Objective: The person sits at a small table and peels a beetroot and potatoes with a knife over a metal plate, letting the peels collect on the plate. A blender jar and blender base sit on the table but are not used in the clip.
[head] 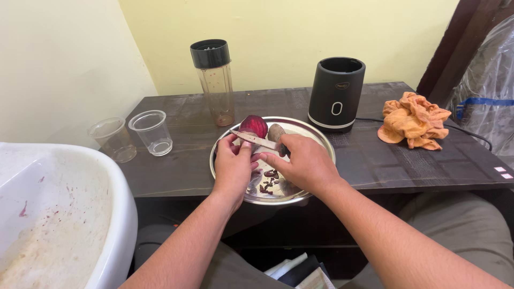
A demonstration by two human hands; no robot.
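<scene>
Right hand [306, 163] clenched on knife [257, 140] handle, blade pointing left across steel plate [316, 140]. Left hand [234, 163] grasps beetroot piece, mostly hidden in grip, just under blade, held over plate so peelings [269, 181] drop below. Cut beetroot half [254, 125] and unpeeled beetroot [276, 132] rest just beyond grip.
</scene>
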